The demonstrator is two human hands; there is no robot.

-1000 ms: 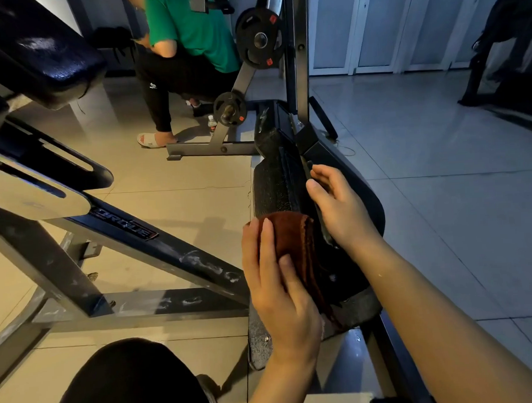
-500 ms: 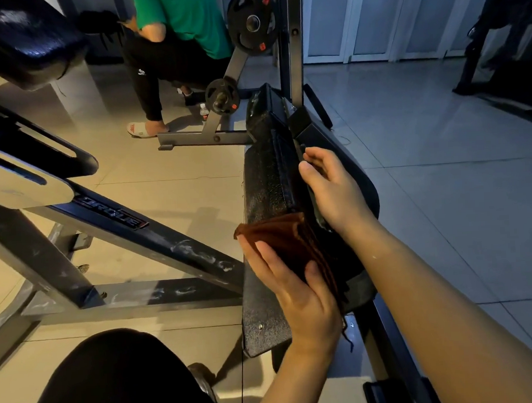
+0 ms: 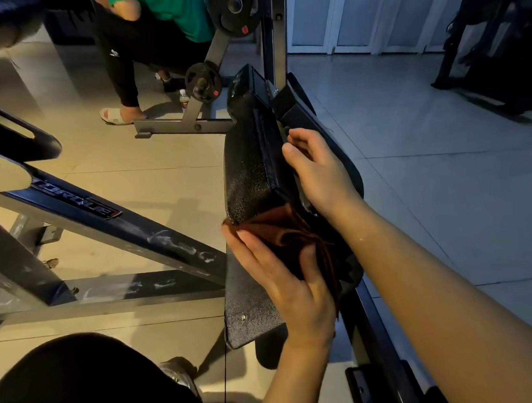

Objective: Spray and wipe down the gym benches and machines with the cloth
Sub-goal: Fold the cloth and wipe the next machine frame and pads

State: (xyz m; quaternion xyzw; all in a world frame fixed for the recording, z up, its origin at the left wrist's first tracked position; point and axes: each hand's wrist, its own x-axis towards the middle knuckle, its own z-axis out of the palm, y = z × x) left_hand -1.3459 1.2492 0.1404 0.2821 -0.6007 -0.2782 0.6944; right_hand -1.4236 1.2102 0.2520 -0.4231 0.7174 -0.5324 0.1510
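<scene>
L hand (image 3: 289,280) presses brown cloth (image 3: 294,233) flat vs near end of black bench pad (image 3: 251,171). R hand (image 3: 318,174) grips pad's right edge, just beyond cloth. Person in green shirt (image 3: 184,11) crouches past pad's far end.

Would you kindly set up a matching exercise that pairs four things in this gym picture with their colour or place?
Things:
1. cloth
2. shirt
3. bottle
4. right hand

Descriptions:
A. green
B. standing on the floor by the small weight plate
C. brown, under the left hand
D. resting on the edge of the black pad

Pairs: 1-C, 2-A, 3-B, 4-D
</scene>
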